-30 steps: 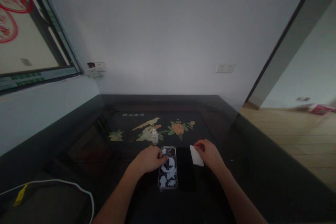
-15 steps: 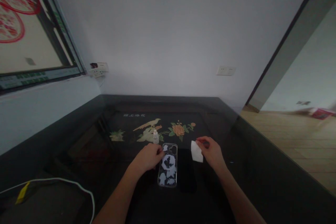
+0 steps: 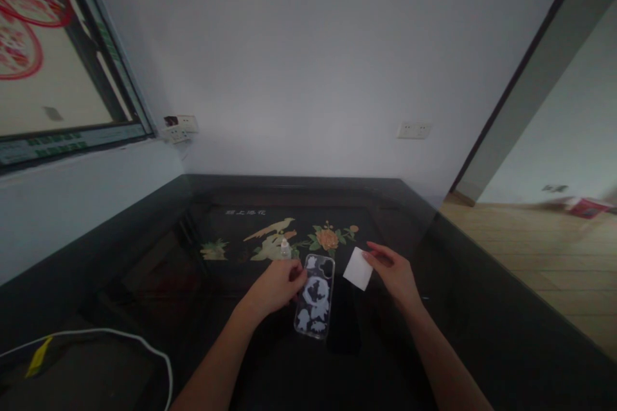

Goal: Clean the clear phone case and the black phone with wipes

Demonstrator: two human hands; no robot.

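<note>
A clear phone case (image 3: 315,298) with pale cut-out shapes on it is gripped along its left edge by my left hand (image 3: 277,284). It tilts slightly to the right. My right hand (image 3: 394,273) pinches the upper right of a small white cloth or paper square (image 3: 358,269), just right of the case. A dark phone-like slab (image 3: 346,327) lies on the table between the case and the square, hard to make out against the black top. Behind my left hand stands a small white-capped bottle (image 3: 285,248), its lower part hidden.
The glossy black table (image 3: 202,347) bears a bird-and-flower picture (image 3: 328,239). A white cable (image 3: 120,332) with a yellow tag (image 3: 38,358) runs at the lower left. The wall behind carries sockets (image 3: 414,130); a window (image 3: 62,77) is at left.
My left hand has shifted the phone case a little right and tilted it. In my right hand the white square has turned and moved slightly up.
</note>
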